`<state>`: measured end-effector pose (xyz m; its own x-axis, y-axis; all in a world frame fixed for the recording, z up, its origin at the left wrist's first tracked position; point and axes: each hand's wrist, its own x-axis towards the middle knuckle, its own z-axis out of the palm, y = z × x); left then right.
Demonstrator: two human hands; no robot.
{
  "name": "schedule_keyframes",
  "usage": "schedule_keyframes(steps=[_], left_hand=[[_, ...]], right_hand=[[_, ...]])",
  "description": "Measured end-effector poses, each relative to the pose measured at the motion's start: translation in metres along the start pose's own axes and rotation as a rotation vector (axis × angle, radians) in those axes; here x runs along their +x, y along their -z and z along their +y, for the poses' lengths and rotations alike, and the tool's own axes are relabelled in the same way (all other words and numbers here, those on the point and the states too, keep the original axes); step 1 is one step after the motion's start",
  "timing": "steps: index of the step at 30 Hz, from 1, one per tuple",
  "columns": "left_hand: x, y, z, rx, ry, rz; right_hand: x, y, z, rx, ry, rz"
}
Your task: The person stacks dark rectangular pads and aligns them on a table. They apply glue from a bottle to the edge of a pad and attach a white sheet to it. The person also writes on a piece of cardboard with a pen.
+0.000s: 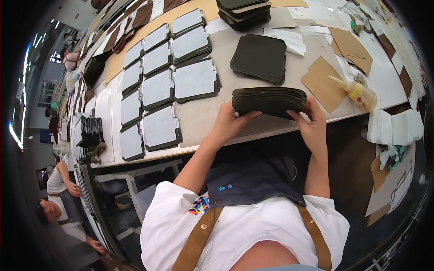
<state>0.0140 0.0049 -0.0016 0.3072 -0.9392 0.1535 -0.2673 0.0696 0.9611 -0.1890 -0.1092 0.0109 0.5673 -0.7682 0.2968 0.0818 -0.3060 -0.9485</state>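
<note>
Nearest the camera, a white shirt and a dark apron are seen; just beyond them, a stack of dark pieces is held on edge by the near side of the table. It is grasped at its left end by the left hand and at its right end by the right hand, the thumbs being laid toward the wearer. Since the pieces are bowed, the step in hand is judged to be an evening or flexing of the stack; next, matched pressure at both ends seems called for. Beyond it, a flat dark pile is set; to the left, pale-topped stacks are laid in rows; to the right, a tan card is partly overlapped by a nozzled bottle. Most fingertips are hidden behind the stack, its pieces cannot be counted, and a taller pile is cut off by the upper edge.
</note>
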Motion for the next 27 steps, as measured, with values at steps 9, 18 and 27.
schedule_keyframes(steps=[9, 18, 27], left_hand=[[0.001, 0.008, -0.002, 0.054, 0.053, -0.021], [-0.011, -0.008, 0.031, -0.519, -0.004, 0.06], [-0.01, -0.007, 0.025, -0.539, 0.026, 0.073]], right_hand=[[0.0, -0.001, -0.003, 0.049, -0.161, -0.051], [-0.01, -0.017, 0.004, 0.603, -0.339, 0.193], [-0.018, -0.023, -0.002, 0.607, -0.318, 0.197]])
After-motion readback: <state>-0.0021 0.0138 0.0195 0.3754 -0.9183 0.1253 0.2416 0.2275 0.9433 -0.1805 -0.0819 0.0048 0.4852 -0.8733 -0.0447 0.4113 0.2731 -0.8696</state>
